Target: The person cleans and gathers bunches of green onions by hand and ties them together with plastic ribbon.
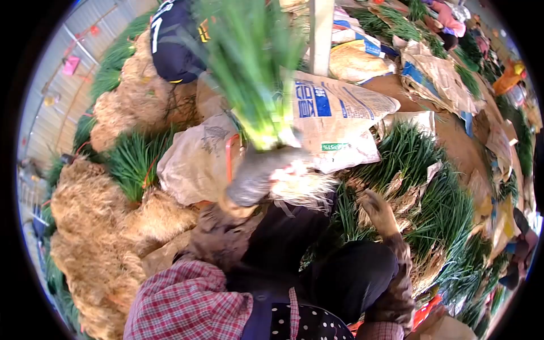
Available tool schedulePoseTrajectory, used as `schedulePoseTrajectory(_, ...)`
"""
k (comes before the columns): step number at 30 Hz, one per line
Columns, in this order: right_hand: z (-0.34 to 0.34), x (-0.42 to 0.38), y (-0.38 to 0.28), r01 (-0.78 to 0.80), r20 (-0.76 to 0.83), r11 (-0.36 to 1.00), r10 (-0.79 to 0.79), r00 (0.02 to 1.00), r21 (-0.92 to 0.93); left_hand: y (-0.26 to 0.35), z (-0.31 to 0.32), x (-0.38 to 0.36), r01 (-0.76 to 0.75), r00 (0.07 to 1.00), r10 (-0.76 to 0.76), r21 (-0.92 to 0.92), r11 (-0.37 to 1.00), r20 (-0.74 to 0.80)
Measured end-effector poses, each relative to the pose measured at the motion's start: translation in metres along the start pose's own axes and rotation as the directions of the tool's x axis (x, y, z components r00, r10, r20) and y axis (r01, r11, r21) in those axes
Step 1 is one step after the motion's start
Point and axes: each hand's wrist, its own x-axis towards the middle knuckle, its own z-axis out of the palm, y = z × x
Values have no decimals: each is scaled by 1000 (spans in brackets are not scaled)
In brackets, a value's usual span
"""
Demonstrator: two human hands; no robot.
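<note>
Head | left grip (255,174) clamped round scallion bunch (266,127), leaves (246,62) above, roots (306,186) rightward | right grip (378,212) apart

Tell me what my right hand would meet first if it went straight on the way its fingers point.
Your right hand would probably meet the dry brown strands by the green onion pile, then perhaps the printed sack; depth is unclear here.

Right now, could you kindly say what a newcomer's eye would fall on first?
Likely the green bunch, its leaves blurred, held in the left hand near the centre. Next, the printed sack just beyond it, and the tan root heap at the left.
</note>
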Motion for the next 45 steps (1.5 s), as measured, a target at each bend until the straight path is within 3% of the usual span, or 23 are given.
schedulePoseTrajectory(3,13,60,-12,-247,166,871,194,967,424,-3,-71,5,-3,997,9,75,997,-76)
schedulePoseTrajectory(4,18,82,-11,-303,197,841,238,951,448,9,-98,9,168,984,-178,317,934,3)
schedulePoseTrajectory(5,25,105,-7,-358,236,832,280,931,423,-1,-113,9,-49,997,34,237,970,67)
schedulePoseTrajectory(7,39,145,-18,-492,270,765,413,870,415,1,-144,3,205,979,-189,398,894,-81)
schedulePoseTrajectory(9,56,175,-36,-603,188,596,612,769,530,-6,-148,-11,84,989,-38,336,938,-141)
schedulePoseTrajectory(10,54,186,-27,-425,75,900,419,905,99,-7,-140,-20,33,975,42,328,944,-220)
schedulePoseTrajectory(11,52,196,-11,-127,88,920,170,981,-371,-12,-143,-20,-10,972,84,318,948,-219)
schedulePoseTrajectory(12,57,213,-8,-391,80,914,384,920,109,-19,-148,-19,-52,966,126,309,950,-224)
schedulePoseTrajectory(13,62,226,-19,-507,68,645,578,813,572,-20,-148,-18,-90,958,166,300,949,-235)
schedulePoseTrajectory(16,18,263,-15,-218,-219,975,221,950,40,-1,-159,-15,209,951,-86,415,885,-295)
schedulePoseTrajectory(17,-11,277,-7,-135,-286,887,4,958,-442,-1,-163,-16,256,936,-128,382,888,-329)
schedulePoseTrajectory(19,-73,288,9,-197,-423,679,-182,888,-707,-6,-153,-17,113,931,26,356,928,-363)
schedulePoseTrajectory(20,-100,285,12,-167,-575,912,-88,814,-376,-5,-152,-16,92,926,48,350,932,-373)
schedulePoseTrajectory(23,-162,244,8,-52,-749,985,161,643,167,-3,-165,-15,76,929,46,312,947,-366)
schedulePoseTrajectory(24,-191,230,47,-122,-656,890,-225,720,-440,-5,-167,-14,71,929,46,299,952,-367)
schedulePoseTrajectory(25,-220,216,83,-201,-456,452,-575,679,-869,-7,-170,-13,65,930,47,288,955,-364)
schedulePoseTrajectory(27,-214,180,81,-365,-777,866,-43,629,-343,-8,-178,-7,111,938,-3,291,950,-346)
schedulePoseTrajectory(30,-209,144,102,-645,-830,750,449,332,148,-21,-206,23,120,988,-91,256,959,-124)
schedulePoseTrajectory(32,-223,128,201,-679,-730,729,508,456,83,-24,-191,42,133,987,-111,202,970,-118)
schedulePoseTrajectory(37,-158,82,176,-580,-471,704,708,526,410,-93,-203,104,24,1000,-27,214,976,9)
schedulePoseTrajectory(39,-180,84,230,-820,-466,572,722,511,-13,-123,-205,116,106,992,-109,52,993,57)
schedulePoseTrajectory(42,-160,82,151,-687,-630,595,356,690,-417,-153,-214,116,336,924,-359,-168,927,-133)
schedulePoseTrajectory(45,-132,100,63,-488,-675,636,-70,735,-598,-121,-198,108,261,962,-264,-38,964,-70)
